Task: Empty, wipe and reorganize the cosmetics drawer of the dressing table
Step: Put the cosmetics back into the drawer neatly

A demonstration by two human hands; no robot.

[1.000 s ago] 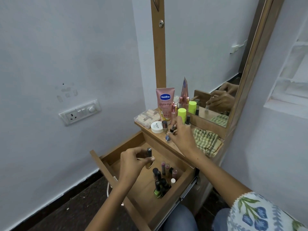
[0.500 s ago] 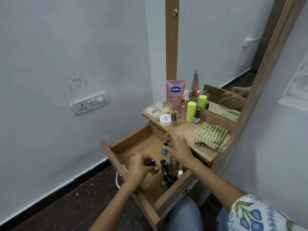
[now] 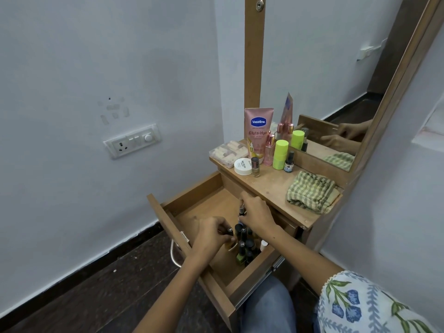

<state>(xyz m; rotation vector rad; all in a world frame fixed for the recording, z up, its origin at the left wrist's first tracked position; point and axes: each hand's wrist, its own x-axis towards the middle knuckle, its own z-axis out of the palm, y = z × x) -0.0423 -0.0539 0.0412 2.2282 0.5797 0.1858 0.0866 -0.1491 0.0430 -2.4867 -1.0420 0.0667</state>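
In the open drawer [image 3: 192, 207], at 6 o'clock of the tabletop [image 3: 276, 188]: two hands close together, left hand [image 3: 211, 234] pinching one black-capped bottle [image 3: 230, 230], right hand [image 3: 258, 212] pinching another [image 3: 241, 210]. Roughly ten packed bottles [image 3: 245, 246] below; could topple if nudged. On top: one tube [image 3: 258, 131], one cloth [image 3: 311, 191].

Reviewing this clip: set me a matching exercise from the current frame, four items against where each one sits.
Items:
1. checked cloth
2. Vaseline tube
3. green nail polish bottle
4. switch panel

Places:
A. on the wall
B. standing at the back of the tabletop
C. inside the open drawer
D. lying at the tabletop's right end

Pairs: 1-D, 2-B, 3-C, 4-A
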